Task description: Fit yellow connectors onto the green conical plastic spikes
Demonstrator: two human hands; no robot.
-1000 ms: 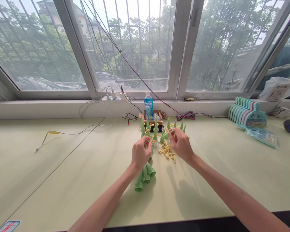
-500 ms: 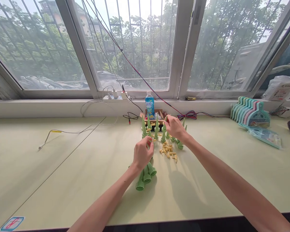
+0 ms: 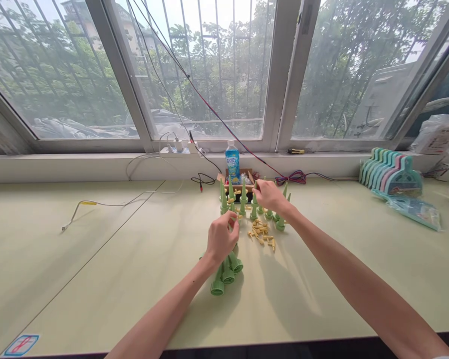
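My right hand (image 3: 269, 195) is closed at the tip of an upright green watering spike (image 3: 254, 211), a pointed cone with a wide base. Its fingertips partly hide the tip. My left hand (image 3: 222, 235) is nearer to me, fingers curled into a pinch beside the standing spikes; what it holds, if anything, is hidden. Several other green spikes (image 3: 243, 198) stand around the hands, some with small yellow valves in their sides. A pile of loose yellow valves (image 3: 261, 231) lies between my forearms. Below my left wrist, several green spikes (image 3: 228, 275) lie with open threaded ends toward me.
Behind the spikes stand an open cardboard box (image 3: 252, 175) and a blue drink bottle (image 3: 232, 163). A coiled cable (image 3: 295, 177) lies near the wall. Pastel plastic pieces (image 3: 391, 172) are lined up at right. A white cable (image 3: 108, 205) crosses the left side of the table (image 3: 97, 284).
Both hands keep nearly the same place and pose. The whole view has shifted very slightly; nothing is visibly taken up or let go.
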